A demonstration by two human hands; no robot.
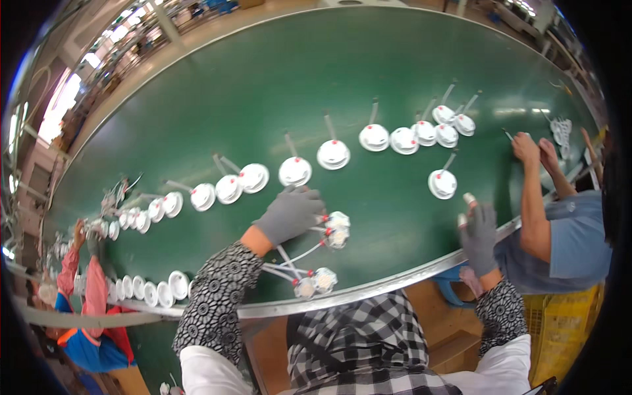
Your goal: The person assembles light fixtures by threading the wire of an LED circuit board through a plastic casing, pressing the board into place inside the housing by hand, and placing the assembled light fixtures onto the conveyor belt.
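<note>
Left fingers [309,197] are partly hidden, and far-left white parts [63,249] look blurred.

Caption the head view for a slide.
Gloved left hand near white discs lined across a green table; gloved right hand open by the near edge.

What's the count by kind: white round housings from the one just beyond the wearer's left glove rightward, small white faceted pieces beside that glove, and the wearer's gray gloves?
White round housings: 9
Small white faceted pieces: 4, as far as visible
Wearer's gray gloves: 2
Total: 15
</note>
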